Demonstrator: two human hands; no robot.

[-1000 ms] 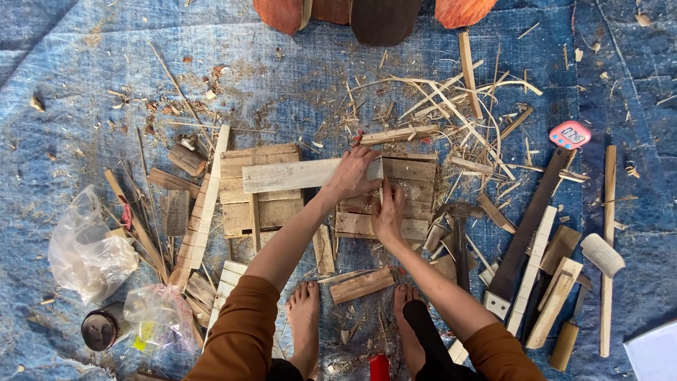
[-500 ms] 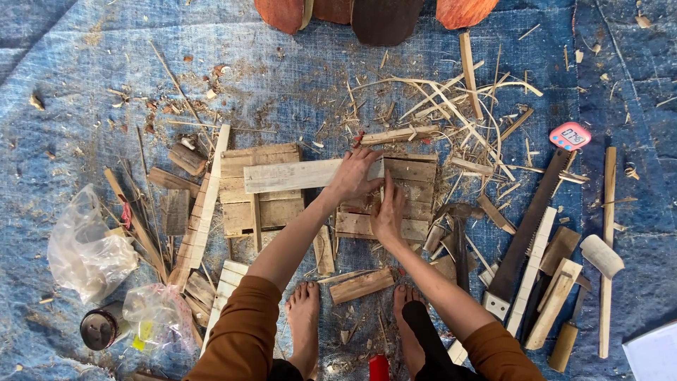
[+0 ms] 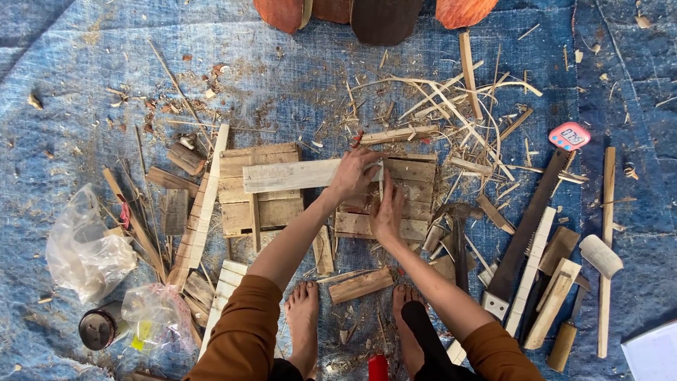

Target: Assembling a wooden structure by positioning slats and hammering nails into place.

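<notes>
From the head cam I see the left hand (image 3: 355, 174) with its fingers curled down over the right end of a long pale slat (image 3: 303, 176), pinning it flat; the slat lies crosswise, bridging the left slatted panel (image 3: 261, 204) and the right slatted panel (image 3: 395, 201), which sit side by side on the blue tarp (image 3: 106, 85). I read that crosswise lay as the slat serving as a tie across both panels, hence the grip at the end over the right one. The right hand (image 3: 388, 215) lies just below it on the right panel, fingers together and pointing up, pressed against a thin upright piece at the panel; I can't tell if it's pinched or only steadied, the fingertips are hidden. Both bare feet (image 3: 305, 310) are planted just under the panels, with a short wood block (image 3: 361, 285) between them, near at hand. Tools are parked to the right, clear of the work: a handsaw (image 3: 525, 236), a hammer (image 3: 458, 233) right beside the right panel, a pale mallet (image 3: 601, 255), loose battens. A small pink digital scale (image 3: 570, 135) sits at the saw's tip. Offcuts and clear plastic bags (image 3: 88, 247) are piled on the left, a dark tin (image 3: 97, 329) below them. Shavings everywhere above the panels.
</notes>
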